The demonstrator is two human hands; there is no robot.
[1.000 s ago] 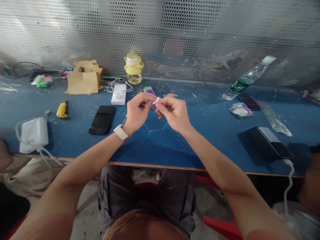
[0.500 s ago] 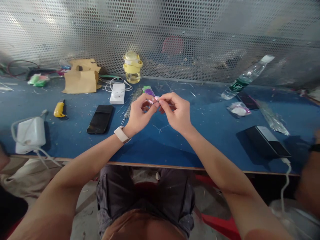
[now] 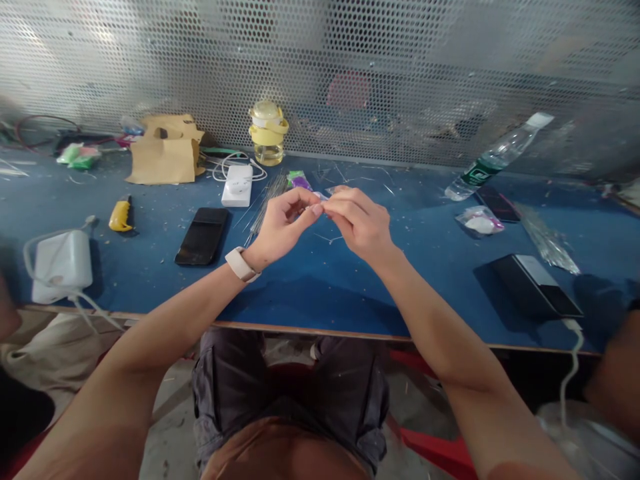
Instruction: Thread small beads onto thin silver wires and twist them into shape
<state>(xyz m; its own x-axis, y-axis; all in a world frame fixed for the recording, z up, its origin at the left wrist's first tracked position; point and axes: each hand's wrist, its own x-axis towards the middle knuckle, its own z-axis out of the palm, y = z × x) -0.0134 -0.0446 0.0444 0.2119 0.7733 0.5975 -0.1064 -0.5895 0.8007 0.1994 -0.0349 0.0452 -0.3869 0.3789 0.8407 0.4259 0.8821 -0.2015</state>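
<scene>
My left hand (image 3: 290, 221) and my right hand (image 3: 361, 220) meet fingertip to fingertip above the blue table (image 3: 310, 287). Both are closed in a pinch. Something small and pale (image 3: 321, 196) shows just behind the fingertips; most of it is covered, so its kind does not show. Beyond the left fingers lies a small packet, purple and green (image 3: 300, 181). A bundle of thin wires (image 3: 267, 199) lies beside my left hand, partly behind it. Under the hands a short bent strand (image 3: 329, 239) rests on the table.
To the left are a black phone (image 3: 203, 236), a white power adapter (image 3: 237, 186), a yellow cutter (image 3: 120, 215) and a white power bank (image 3: 63, 267). A yellow cup (image 3: 268, 137) stands by the perforated metal screen (image 3: 310, 60). Rightward are a tilted water bottle (image 3: 495, 160) and a black box (image 3: 535, 287).
My right hand has turned and shifted slightly right, its fingers now more over the pinch. The pale piece shows less between the fingertips. My left hand stays nearly in place.
</scene>
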